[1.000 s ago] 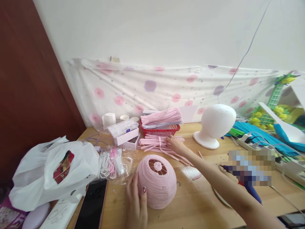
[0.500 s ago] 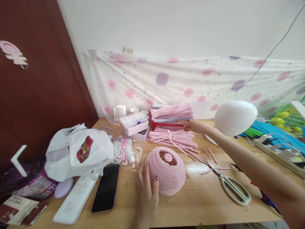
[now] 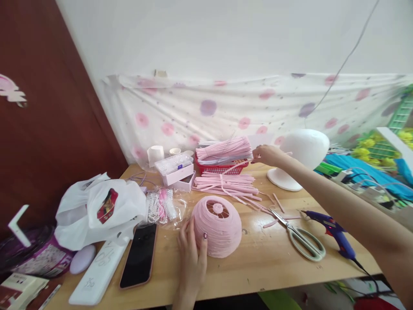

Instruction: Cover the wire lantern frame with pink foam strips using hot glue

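My left hand (image 3: 193,252) rests against the near left side of a pink dome (image 3: 222,234) wrapped in fuzzy strands, its thumb and fingers curved around it. The dome has a round, spoked opening at its top. Over the table's far side, my right hand (image 3: 263,154) pinches a pink pipe cleaner (image 3: 238,165), which slants down left towards a loose pile of pink pipe cleaners (image 3: 232,183). Behind that pile, a red basket (image 3: 221,170) holds bundled pink and pale pipe cleaners. To the right of the dome lie scissors (image 3: 300,237) with pale handles, blades slightly apart.
A blue glue gun (image 3: 332,228) lies at the right, under my forearm. A white foam head form (image 3: 305,148) stands behind my right arm. On the left are a phone (image 3: 138,256), a power bank (image 3: 100,275), a white plastic bag (image 3: 97,211) and strings of beads (image 3: 161,204).
My right hand has risen slightly away from the basket, drawing a pink pipe cleaner up from the pile. The left hand stays on the dome. The view has shifted right, showing the glue gun.
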Action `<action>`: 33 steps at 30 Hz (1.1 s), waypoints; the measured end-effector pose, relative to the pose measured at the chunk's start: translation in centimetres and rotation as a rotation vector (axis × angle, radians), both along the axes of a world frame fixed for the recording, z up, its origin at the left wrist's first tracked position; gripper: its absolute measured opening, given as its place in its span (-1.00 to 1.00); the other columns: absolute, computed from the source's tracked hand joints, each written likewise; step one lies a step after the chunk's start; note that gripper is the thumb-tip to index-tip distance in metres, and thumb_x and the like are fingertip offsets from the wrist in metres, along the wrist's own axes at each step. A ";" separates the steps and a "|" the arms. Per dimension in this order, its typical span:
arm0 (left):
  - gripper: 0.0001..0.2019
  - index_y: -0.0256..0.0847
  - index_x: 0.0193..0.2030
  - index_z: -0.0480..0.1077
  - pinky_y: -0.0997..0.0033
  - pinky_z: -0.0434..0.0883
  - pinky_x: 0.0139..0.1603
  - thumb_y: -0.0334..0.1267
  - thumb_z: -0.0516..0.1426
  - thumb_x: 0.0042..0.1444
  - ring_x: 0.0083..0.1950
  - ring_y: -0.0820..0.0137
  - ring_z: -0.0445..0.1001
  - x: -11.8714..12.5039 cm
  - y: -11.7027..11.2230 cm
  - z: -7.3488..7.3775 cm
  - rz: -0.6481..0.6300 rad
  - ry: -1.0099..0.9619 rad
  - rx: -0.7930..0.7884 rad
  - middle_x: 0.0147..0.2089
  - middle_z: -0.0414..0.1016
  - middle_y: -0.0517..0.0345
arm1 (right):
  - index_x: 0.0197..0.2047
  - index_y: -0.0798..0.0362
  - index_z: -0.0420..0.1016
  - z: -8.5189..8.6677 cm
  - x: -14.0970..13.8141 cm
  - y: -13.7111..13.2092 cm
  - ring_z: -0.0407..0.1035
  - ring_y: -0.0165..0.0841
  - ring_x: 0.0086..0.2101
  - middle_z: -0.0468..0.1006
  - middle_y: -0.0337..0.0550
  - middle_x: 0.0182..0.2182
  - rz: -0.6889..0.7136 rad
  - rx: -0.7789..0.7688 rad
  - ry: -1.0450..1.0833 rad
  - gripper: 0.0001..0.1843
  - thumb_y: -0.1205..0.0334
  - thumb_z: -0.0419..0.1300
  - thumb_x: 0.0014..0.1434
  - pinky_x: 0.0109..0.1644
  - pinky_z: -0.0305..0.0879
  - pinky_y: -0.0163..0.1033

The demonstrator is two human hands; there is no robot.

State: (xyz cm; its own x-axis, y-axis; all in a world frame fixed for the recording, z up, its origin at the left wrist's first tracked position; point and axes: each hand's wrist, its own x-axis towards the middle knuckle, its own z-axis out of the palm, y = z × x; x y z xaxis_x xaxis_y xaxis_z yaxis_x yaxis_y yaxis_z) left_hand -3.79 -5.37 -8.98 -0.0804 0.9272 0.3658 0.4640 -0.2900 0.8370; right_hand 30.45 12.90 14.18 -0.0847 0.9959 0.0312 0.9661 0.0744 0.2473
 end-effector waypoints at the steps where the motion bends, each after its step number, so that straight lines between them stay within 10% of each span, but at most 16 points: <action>1: -0.52 -0.13 0.37 0.24 -0.19 0.30 0.37 -0.07 0.04 0.37 0.40 0.04 0.27 -0.1 0.1 0.0 0.007 -0.004 0.014 0.34 0.27 -0.17 | 0.13 0.08 0.47 0.0 -0.1 -0.3 0.49 -0.23 -0.03 0.52 -0.03 0.07 -0.018 0.011 0.008 -0.66 0.08 0.23 0.38 0.04 0.50 0.01; 10: -0.66 -0.14 0.03 0.39 -0.12 0.36 0.24 0.04 0.12 0.27 0.09 0.06 0.44 -1.5 -0.8 1.5 0.293 -0.179 0.254 -0.01 0.47 -0.07 | 0.03 0.11 0.50 1.5 0.3 -9.6 0.51 -0.30 -0.16 0.57 -0.08 -0.07 -0.122 0.339 0.163 -0.71 0.08 0.21 0.39 -0.05 0.51 -0.07; 13: -0.67 -0.11 0.00 0.45 0.14 0.51 0.03 0.05 0.08 0.32 -0.07 0.18 0.55 0.3 -3.1 4.2 0.202 -0.264 0.182 -0.11 0.57 0.02 | -0.04 0.08 0.56 -1.4 -2.8 -15.9 0.49 -0.30 -0.32 0.61 -0.06 -0.26 0.033 0.461 0.271 -0.70 0.19 0.01 0.47 -0.19 0.44 -0.15; 17: -0.36 -0.17 0.10 0.46 0.07 0.50 0.16 0.36 0.05 0.21 0.10 0.09 0.56 4.1 -6.5 8.8 -0.232 -0.722 -0.100 0.08 0.58 -0.10 | -0.04 -0.07 0.60 -7.6 -9.5 -24.1 0.50 -0.40 -0.38 0.64 -0.18 -0.34 0.484 0.399 0.433 -0.60 0.24 -0.09 0.48 -0.28 0.39 -0.32; 21: -0.58 -0.15 -0.30 0.48 0.38 0.53 -0.31 0.18 0.34 0.05 -0.42 0.42 0.50 4.7 -8.2 10.8 -0.246 -1.089 -0.323 -0.42 0.51 0.21 | -0.04 0.03 0.57 -11.2 -12.1 -28.7 0.51 -0.47 -0.40 0.63 -0.20 -0.36 0.698 0.329 0.815 -0.67 0.28 -0.04 0.50 -0.32 0.37 -0.41; 25: -0.60 -0.19 -0.42 0.37 0.59 0.13 -0.64 0.03 0.42 0.00 -0.67 0.64 -0.01 2.2 -7.3 10.0 -0.159 -1.288 -0.456 -0.64 0.01 0.45 | -0.08 0.03 0.58 -12.5 -9.3 -29.1 0.56 -0.47 -0.36 0.65 -0.19 -0.35 0.568 0.309 1.035 -0.78 0.29 0.08 0.46 -0.25 0.41 -0.46; 33: -0.33 -0.16 -0.04 0.40 0.70 -0.04 -0.64 0.07 0.49 -0.25 -0.64 0.71 -0.05 2.0 -1.3 6.9 0.100 -0.923 -0.622 -0.56 0.16 0.50 | -0.38 -0.04 0.57 -14.2 -3.6 -22.3 0.44 -0.46 -0.59 0.61 -0.33 -0.53 0.117 0.421 0.813 -0.68 -0.03 0.23 0.34 -0.48 0.34 -0.39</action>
